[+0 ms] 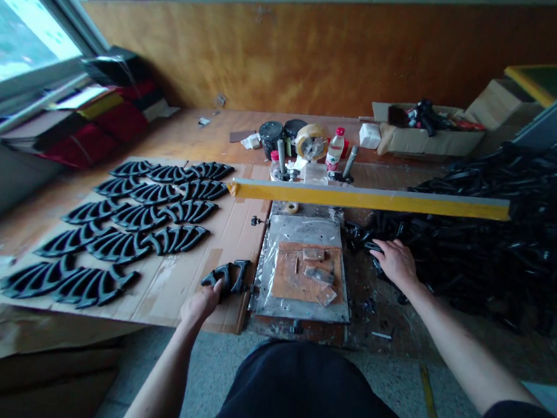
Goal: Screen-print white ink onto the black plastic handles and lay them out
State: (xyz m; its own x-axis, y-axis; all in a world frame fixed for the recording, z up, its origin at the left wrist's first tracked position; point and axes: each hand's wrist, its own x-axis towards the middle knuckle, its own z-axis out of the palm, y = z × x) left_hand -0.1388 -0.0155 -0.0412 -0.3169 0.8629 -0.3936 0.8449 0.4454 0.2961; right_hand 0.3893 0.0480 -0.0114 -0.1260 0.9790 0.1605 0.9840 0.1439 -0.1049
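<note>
Pile of black parts [487, 233] right of and beyond right hand [396, 263], nearer hand by far. Right hand's fingers pinch one black piece [373, 246] at pile's left edge; piece's long axis unclear in clutter. Left hand [200, 303] grips short black row [240, 276] on cardboard [171, 289], row's long axis running rightward from fingertips. Metal plate [306, 229] between hands; nested black rows [139, 215] left of and beyond left hand.

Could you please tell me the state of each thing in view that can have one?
Left hand: closed on a black part.
Right hand: fingers at the heap's edge, grip unclear.
Laid-out black parts: nested in rows.
Cardboard sheet: flat.
Black heap: loosely jumbled.
Bottle: upright, red cap on.
Cardboard box: open-topped.
</note>
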